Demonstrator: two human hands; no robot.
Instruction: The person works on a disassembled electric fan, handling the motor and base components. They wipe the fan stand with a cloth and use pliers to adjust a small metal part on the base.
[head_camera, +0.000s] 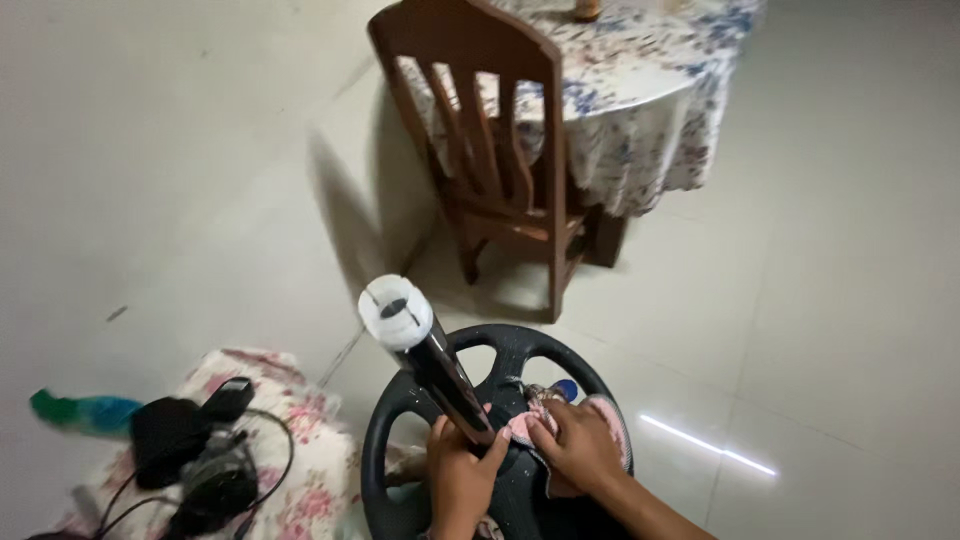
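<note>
My left hand (462, 480) grips a dark pole (445, 385) that rises toward the camera and ends in a white slotted cap (396, 310). The pole stands in the middle of a round black base with spoke-like openings (385, 430). My right hand (580, 445) presses a pink cloth (610, 415) onto that base, right beside the foot of the pole. Both hands sit close together at the bottom centre of the head view.
A wooden chair (500, 150) stands ahead, pushed against a round table under a floral cloth (640, 100). At lower left a flowered fabric (290, 460) carries black devices and cables (195, 450). A green-blue object (80, 410) lies on the pale tiled floor.
</note>
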